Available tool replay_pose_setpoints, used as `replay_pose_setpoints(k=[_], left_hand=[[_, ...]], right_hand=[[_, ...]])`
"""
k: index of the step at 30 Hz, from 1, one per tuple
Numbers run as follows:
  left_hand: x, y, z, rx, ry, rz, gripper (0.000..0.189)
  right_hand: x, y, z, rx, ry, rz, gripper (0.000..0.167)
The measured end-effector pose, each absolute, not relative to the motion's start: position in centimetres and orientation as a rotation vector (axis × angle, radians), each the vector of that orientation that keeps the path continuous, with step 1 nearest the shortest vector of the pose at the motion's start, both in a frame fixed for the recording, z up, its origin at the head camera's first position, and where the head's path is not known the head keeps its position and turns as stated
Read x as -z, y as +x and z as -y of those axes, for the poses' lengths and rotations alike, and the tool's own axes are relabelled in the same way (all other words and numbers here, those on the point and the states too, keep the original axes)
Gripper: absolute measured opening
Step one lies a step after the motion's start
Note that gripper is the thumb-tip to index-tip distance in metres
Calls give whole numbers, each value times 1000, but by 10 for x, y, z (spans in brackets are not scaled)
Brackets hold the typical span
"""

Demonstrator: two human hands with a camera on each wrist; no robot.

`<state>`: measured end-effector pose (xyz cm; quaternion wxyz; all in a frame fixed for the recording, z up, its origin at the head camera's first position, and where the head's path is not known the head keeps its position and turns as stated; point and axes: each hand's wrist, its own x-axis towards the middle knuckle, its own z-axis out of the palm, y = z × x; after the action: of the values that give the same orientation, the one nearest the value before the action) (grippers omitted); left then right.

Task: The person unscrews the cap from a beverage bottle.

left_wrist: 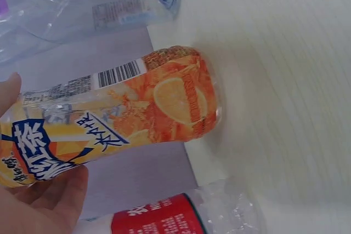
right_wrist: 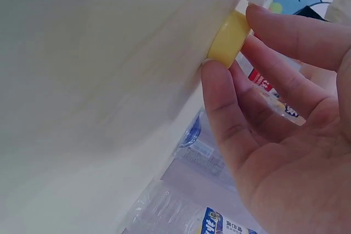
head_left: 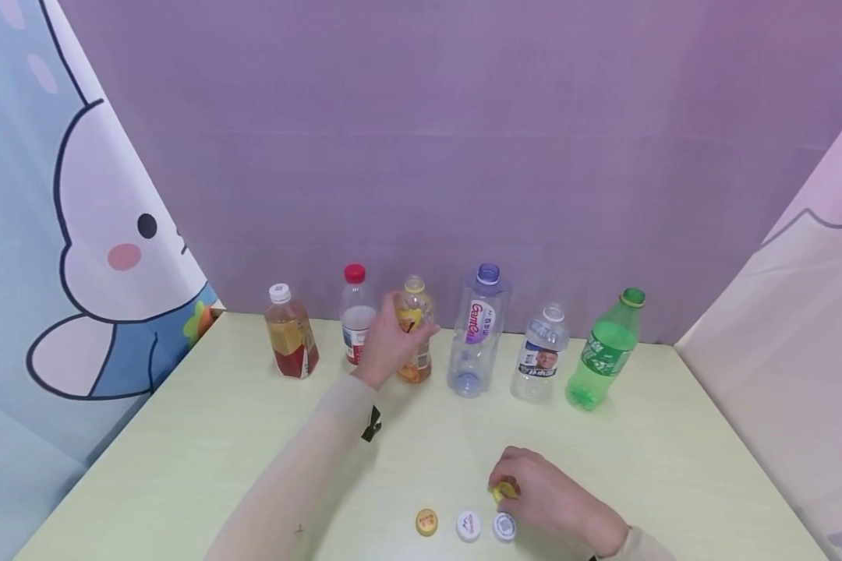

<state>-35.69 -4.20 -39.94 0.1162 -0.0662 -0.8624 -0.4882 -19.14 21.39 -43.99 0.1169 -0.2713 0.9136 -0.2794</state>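
At a pale table [head_left: 645, 460] before purple cloth [head_left: 463, 140], hands [head_left: 390, 343] [head_left: 543, 492] grasp a bottle [left_wrist: 131, 105] and a yellow cap [right_wrist: 228, 39].

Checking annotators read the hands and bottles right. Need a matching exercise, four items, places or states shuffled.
Things:
1. Left hand
2. Right hand
3. Green bottle
4. White-capped bottle

Places or states:
A. Rightmost bottle in the head view
B. Pinches a yellow cap
C. Leftmost bottle in the head view
D. Grips the orange-labelled bottle

Pairs: 1-D, 2-B, 3-A, 4-C
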Motion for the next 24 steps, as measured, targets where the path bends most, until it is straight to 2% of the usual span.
replay_pose_setpoints(k=[9, 19, 24], left_hand=[[406, -366, 35, 1441, -129, 2503, 89], [402, -352, 29, 1312, -50, 2560, 97], [392, -341, 34, 1187, -48, 2677, 87]], right_hand=[[439, -191, -212, 825, -760, -2654, 16], [438, -191, -209, 811, -757, -2656, 17], [437, -190, -209, 798, -738, -2665, 17]])
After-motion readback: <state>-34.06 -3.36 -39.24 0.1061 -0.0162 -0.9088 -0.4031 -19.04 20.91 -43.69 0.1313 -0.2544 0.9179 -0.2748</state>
